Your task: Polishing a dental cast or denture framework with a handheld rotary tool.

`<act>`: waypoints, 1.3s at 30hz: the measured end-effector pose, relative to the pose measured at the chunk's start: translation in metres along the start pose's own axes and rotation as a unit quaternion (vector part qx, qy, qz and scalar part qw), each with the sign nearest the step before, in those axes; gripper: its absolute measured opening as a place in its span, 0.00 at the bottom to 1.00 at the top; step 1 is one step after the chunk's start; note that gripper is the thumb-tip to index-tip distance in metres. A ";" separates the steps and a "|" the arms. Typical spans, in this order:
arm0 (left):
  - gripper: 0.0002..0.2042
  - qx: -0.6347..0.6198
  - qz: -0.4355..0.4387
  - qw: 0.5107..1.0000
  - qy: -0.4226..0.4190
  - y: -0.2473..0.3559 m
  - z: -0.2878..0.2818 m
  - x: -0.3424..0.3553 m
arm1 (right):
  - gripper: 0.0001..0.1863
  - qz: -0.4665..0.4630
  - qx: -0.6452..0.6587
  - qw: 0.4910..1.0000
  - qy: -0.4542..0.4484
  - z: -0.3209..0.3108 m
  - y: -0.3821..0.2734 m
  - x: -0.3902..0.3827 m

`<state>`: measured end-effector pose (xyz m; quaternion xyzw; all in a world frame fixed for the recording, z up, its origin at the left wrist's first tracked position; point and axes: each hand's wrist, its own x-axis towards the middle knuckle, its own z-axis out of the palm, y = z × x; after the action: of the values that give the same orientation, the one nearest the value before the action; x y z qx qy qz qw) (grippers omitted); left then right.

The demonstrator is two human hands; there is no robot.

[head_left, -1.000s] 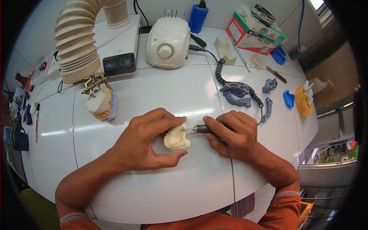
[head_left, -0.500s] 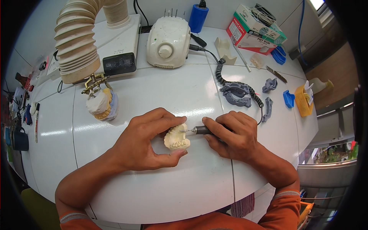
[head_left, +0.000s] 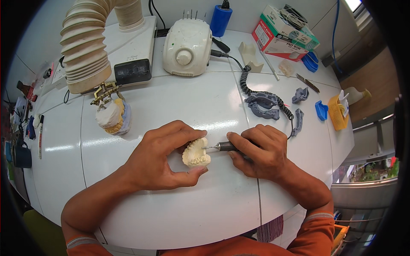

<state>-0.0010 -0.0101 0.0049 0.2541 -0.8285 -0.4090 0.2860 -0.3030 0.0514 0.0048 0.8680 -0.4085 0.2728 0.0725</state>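
Note:
My left hand (head_left: 166,158) is closed on a cream plaster dental cast (head_left: 195,153), thumb below and fingers above, with the tooth row facing up. My right hand (head_left: 260,151) grips the dark rotary handpiece (head_left: 226,146), whose thin bur touches the cast's inner right part. A coiled black cord (head_left: 243,83) links the handpiece to a white micromotor unit (head_left: 183,49) at the back.
An articulator with plaster casts (head_left: 113,115) stands left under a ribbed hose (head_left: 83,51). Grey impression pieces (head_left: 262,106), a knife (head_left: 307,82), a blue tray (head_left: 321,110), a yellow basket (head_left: 337,115) and boxes (head_left: 284,34) lie to the right.
My right hand and the handpiece have shifted very slightly downward in the picture. The cast in my left hand has moved barely leftward.

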 end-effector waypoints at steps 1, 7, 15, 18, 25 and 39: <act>0.33 0.002 -0.004 1.000 -0.002 0.000 0.000 0.000 | 0.20 0.000 0.001 1.000 0.000 0.001 0.000 0.000; 0.32 0.004 0.013 1.000 0.007 -0.002 0.001 0.000 | 0.24 0.002 -0.014 1.000 -0.003 -0.002 0.000 0.002; 0.33 0.001 0.007 1.000 0.005 -0.002 0.001 -0.001 | 0.20 0.012 -0.014 1.000 0.013 0.003 0.001 0.000; 0.33 0.001 0.005 1.000 0.004 -0.001 0.001 -0.001 | 0.20 0.006 -0.009 1.000 0.006 0.001 0.002 -0.001; 0.33 0.008 0.011 1.000 0.005 -0.002 0.001 -0.001 | 0.19 0.009 -0.009 1.000 0.015 0.002 0.002 0.000; 0.33 0.005 0.009 1.000 0.006 -0.001 0.001 0.000 | 0.20 -0.004 -0.010 1.000 0.006 0.001 0.001 -0.001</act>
<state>-0.0013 -0.0099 0.0032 0.2507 -0.8311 -0.4004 0.2934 -0.3034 0.0510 0.0036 0.8671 -0.4074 0.2737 0.0848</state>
